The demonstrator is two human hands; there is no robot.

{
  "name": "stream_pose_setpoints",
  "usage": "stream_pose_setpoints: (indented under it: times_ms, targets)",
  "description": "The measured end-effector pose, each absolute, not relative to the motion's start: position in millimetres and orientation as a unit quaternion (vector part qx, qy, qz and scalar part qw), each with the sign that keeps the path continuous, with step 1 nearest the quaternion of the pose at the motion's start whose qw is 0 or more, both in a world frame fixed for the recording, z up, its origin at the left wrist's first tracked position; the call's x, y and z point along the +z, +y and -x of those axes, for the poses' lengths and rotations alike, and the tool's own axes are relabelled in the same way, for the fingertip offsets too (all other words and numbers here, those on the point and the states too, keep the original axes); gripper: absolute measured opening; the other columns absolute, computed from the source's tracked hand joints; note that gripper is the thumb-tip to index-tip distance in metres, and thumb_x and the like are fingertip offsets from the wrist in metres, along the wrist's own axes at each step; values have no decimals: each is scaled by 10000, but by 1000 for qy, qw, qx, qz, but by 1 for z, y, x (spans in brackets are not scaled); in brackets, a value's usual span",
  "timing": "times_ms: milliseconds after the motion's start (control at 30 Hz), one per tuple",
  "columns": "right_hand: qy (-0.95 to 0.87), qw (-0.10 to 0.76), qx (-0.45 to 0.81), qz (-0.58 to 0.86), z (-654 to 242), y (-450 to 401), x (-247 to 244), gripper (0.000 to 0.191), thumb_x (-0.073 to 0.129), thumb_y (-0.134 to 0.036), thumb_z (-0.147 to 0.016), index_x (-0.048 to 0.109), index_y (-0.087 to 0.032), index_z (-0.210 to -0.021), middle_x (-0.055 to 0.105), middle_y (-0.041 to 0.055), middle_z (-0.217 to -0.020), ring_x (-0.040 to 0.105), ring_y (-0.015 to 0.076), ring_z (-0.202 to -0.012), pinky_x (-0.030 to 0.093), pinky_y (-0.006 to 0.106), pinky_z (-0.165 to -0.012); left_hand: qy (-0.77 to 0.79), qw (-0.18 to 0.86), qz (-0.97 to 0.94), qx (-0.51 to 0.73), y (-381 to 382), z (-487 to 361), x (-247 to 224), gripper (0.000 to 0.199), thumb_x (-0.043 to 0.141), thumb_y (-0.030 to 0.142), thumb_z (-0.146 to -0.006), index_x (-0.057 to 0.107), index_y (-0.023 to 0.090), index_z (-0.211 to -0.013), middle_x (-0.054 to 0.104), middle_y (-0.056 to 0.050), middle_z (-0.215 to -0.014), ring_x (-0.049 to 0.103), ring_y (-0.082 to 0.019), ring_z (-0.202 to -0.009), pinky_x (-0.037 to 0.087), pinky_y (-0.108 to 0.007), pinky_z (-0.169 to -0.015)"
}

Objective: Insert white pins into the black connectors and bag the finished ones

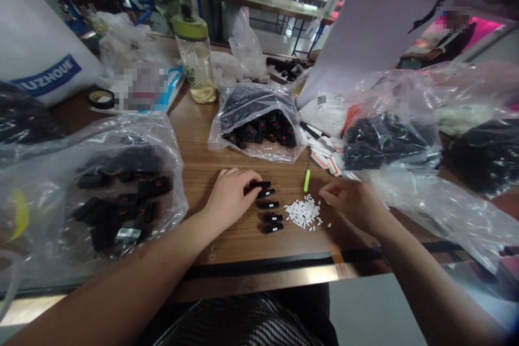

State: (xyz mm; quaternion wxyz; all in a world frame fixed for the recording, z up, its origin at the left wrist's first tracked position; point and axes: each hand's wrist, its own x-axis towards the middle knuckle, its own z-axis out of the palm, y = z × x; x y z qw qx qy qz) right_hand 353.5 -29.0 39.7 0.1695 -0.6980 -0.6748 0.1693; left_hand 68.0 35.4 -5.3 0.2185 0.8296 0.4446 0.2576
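My left hand (233, 194) is closed with thumb and fingertips on a black plastic connector (264, 185) at the far end of a short column. Below it lie several more black connectors (272, 218), some with small white pieces set in them. To their right is a loose pile of small white plugs (303, 212). My right hand (349, 203) is just right of that pile, thumb and fingers pinched together; whatever they may hold is hidden or too small to name. A small screwdriver with a green handle (306, 180) lies beyond the pile.
An open plastic bag of black connectors (259, 119) stands ahead, with another bag (125, 189) at left and one (389, 140) at right. A green-lidded bottle (194, 59) and black tape roll (101, 99) stand further back. A person (450, 43) is at far right.
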Motion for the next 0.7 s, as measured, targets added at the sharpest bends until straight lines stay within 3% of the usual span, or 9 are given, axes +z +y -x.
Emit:
stream_pose_setpoints:
  times_ms: [133, 300, 700]
  targets:
    - [-716, 241, 227, 615, -310, -9, 51, 186, 589, -314, -871, 726, -209, -803, 728, 27, -778, 636, 160, -691, 463, 287, -661, 442, 223, -828, 264, 36, -68, -6, 85, 684, 196, -869, 670, 254, -931, 727, 25, -909, 622, -219, -900, 385, -382, -841]
    - [-800, 195, 196, 533, -265, 17, 46, 126, 615, -228, -874, 711, -195, -799, 696, 17, -763, 618, 155, -734, 430, 322, -749, 440, 228, -824, 275, 36, -68, -6, 111, 696, 190, -854, 678, 249, -946, 718, 28, -858, 630, -204, -845, 387, -371, -827]
    - [-830, 149, 157, 514, -256, 32, 38, 113, 615, -187, -866, 701, -185, -793, 677, 8, -747, 595, 152, -706, 385, 352, -830, 450, 228, -818, 275, 34, -69, -4, 99, 695, 179, -850, 674, 240, -926, 726, 25, -855, 642, -205, -836, 409, -390, -853]
